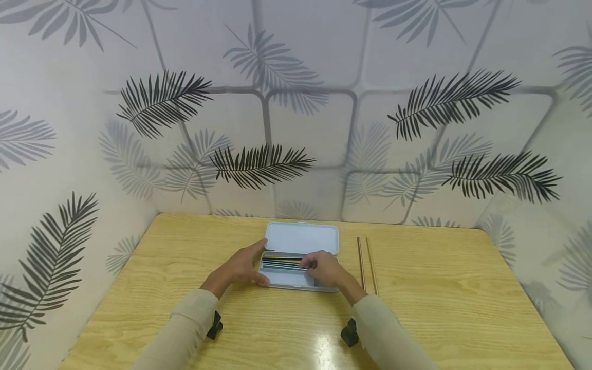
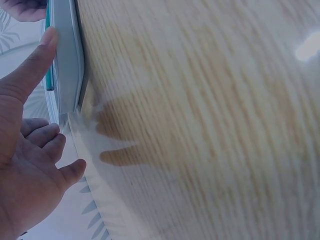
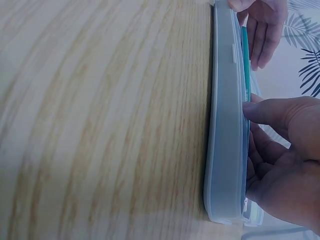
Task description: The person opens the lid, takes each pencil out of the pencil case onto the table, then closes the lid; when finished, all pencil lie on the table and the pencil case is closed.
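A light-blue pencil case point(image 1: 285, 279) lies open on the table, its lid point(image 1: 301, 238) folded back toward the wall. Several pencils point(image 1: 279, 265) fill its rear part, side by side. My left hand point(image 1: 238, 265) is at the case's left end, thumb on the front corner and fingers spread toward the back. In the left wrist view that thumb point(image 2: 42, 47) rests straight on the rim. Over the right half of the case, my right hand point(image 1: 325, 268) pinches a green pencil point(image 3: 246, 60) between thumb and fingers. Its fingertips are partly hidden behind the case wall.
Right of the case, a reddish-brown pencil-like stick point(image 1: 361, 264) and a gold one point(image 1: 372, 264) lie on the wooden table point(image 1: 444, 298). A wall point(image 1: 314, 128) with a leaf pattern rises behind the table's back edge.
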Available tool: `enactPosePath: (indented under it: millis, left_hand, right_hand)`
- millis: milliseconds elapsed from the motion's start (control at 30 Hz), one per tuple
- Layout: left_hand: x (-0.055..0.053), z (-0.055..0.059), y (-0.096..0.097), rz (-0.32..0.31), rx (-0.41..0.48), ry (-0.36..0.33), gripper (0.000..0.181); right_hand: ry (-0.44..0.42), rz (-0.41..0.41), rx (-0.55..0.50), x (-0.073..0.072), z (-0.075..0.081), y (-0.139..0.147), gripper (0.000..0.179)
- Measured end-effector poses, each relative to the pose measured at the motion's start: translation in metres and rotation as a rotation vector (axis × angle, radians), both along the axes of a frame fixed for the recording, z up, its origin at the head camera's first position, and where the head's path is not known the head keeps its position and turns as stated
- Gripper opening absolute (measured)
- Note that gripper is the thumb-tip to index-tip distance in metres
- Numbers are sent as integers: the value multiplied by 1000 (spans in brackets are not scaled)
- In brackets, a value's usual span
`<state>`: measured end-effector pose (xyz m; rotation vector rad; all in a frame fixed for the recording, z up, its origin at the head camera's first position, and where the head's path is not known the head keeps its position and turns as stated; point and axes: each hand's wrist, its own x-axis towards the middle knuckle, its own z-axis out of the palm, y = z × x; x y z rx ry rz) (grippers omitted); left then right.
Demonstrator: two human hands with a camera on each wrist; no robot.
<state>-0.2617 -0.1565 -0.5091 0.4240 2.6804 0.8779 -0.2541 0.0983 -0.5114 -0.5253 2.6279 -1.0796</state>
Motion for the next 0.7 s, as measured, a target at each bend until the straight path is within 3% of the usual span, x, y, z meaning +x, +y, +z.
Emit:
enactPosePath:
  millis: [200,533,700]
  left_hand:
    - [0,0,-1,-7,3,-1,118]
    - [2,1,0,7,-14,2,117]
    - [2,0,1,10,-11,5,117]
  right_hand:
    - [6,-2,-51,-2,-1,0,14]
    - [64,-40,-246,-3,8,15,13]
    - [12,-67,-327,3,22,31,18]
